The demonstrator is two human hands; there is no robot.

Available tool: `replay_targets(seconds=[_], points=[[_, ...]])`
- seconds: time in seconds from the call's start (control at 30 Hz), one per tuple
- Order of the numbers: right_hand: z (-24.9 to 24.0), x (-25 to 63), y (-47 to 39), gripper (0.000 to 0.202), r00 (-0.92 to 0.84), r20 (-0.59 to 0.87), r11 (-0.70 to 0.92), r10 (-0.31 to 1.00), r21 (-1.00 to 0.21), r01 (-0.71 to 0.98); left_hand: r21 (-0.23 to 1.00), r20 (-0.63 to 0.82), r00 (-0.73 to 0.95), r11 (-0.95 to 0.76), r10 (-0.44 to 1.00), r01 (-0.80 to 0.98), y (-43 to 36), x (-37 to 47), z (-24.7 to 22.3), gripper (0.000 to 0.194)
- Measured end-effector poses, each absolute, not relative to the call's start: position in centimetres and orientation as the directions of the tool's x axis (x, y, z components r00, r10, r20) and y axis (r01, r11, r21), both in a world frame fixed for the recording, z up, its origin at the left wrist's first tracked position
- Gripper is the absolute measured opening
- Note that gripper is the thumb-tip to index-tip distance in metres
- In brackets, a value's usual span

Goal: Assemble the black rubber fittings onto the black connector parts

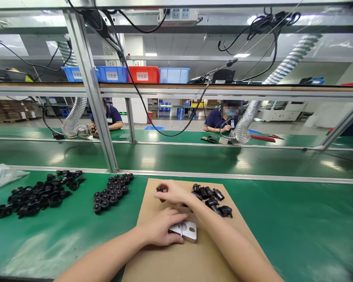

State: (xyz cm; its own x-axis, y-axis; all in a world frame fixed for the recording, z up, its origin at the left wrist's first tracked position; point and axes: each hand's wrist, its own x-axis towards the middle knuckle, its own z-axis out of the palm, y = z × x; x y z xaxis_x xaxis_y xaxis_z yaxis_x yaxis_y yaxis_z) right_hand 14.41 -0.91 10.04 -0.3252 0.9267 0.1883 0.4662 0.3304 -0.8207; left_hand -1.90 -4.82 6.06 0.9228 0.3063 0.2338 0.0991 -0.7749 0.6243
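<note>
Metal block (pixel 186 230) under left grip (pixel 160 227)

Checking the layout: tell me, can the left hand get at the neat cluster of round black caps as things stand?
Probably yes. The left hand rests on the metal block, and only bare green mat lies between it and the round black caps.
</note>
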Motion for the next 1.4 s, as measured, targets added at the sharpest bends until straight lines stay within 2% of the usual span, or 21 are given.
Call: replay_targets(seconds=[0.1, 0.2, 0.3, 0.37, 0.43, 0.53, 0.67, 0.77, 0.87, 1.03, 1.23, 1.4], points=[[10.4, 18.5, -2.9, 0.053, -0.206, 0.187, 0.247, 0.960, -0.916, 0.315, 0.663, 0.215, 0.918, -0.740, 0.334, 0.115, -4.5, -2.0, 5.8, 0.091], [10.4, 21.4, -5.2, 0.069, -0.148, 0.164, 0.190, 0.975, -0.964, 0.188, 0.711, 0.186, 0.909, -0.690, 0.372, 0.136, -4.3, -2.1, 5.5, 0.094], [10.1, 22.7, -6.8, 0.072, -0.082, 0.168, 0.176, 0.982, -0.979, 0.103, 0.739, 0.155, 0.877, -0.643, 0.454, 0.202, -4.5, -2.0, 5.3, 0.090], [9.8, 22.9, -7.5, 0.066, -0.032, 0.169, 0.171, 0.985, -0.983, 0.073, 0.762, 0.135, 0.832, -0.593, 0.537, 0.260, -4.5, -1.9, 5.2, 0.087], [9.7, 22.7, -7.9, 0.053, 0.046, 0.197, 0.191, 0.979, -0.975, 0.116, 0.797, 0.123, 0.788, -0.533, 0.603, 0.284, -4.1, -1.9, 5.2, 0.085], [9.5, 22.0, -8.4, 0.036, 0.141, 0.267, 0.212, 0.953, -0.923, 0.321, 0.840, 0.137, 0.767, -0.484, 0.627, 0.246, -3.0, -1.9, 4.9, 0.087], [9.1, 20.6, -9.0, 0.024, 0.103, 0.293, 0.186, 0.950, -0.803, 0.566, 0.862, 0.165, 0.769, -0.469, 0.617, 0.191, -2.1, -1.9, 4.6, 0.094], [8.7, 20.1, -9.2, 0.024, 0.051, 0.334, 0.213, 0.941, -0.704, 0.677, 0.879, 0.161, 0.774, -0.446, 0.613, 0.171, -2.3, -1.8, 4.6, 0.101], [8.6, 20.3, -9.2, 0.025, 0.010, 0.308, 0.225, 0.951, -0.715, 0.662, 0.883, 0.156, 0.781, -0.440, 0.605, 0.165, -2.5, -1.7, 4.8, 0.102], [8.9, 21.1, -9.0, 0.023, -0.115, 0.209, 0.239, 0.971, -0.854, 0.462, 0.891, 0.138, 0.789, -0.423, 0.599, 0.165, -2.6, -1.7, 5.0, 0.097], [8.6, 20.1, -9.3, 0.017, -0.078, 0.365, 0.351, 0.928, -0.780, 0.519, 0.921, 0.131, 0.785, -0.368, 0.606, 0.130, -2.8, -1.6, 4.8, 0.101], [8.6, 19.7, -9.6, 0.016, -0.127, 0.368, 0.377, 0.921, -0.761, 0.527, 0.943, 0.138, 0.791, -0.323, 0.596, 0.079, -2.8, -1.5, 4.8, 0.100]])
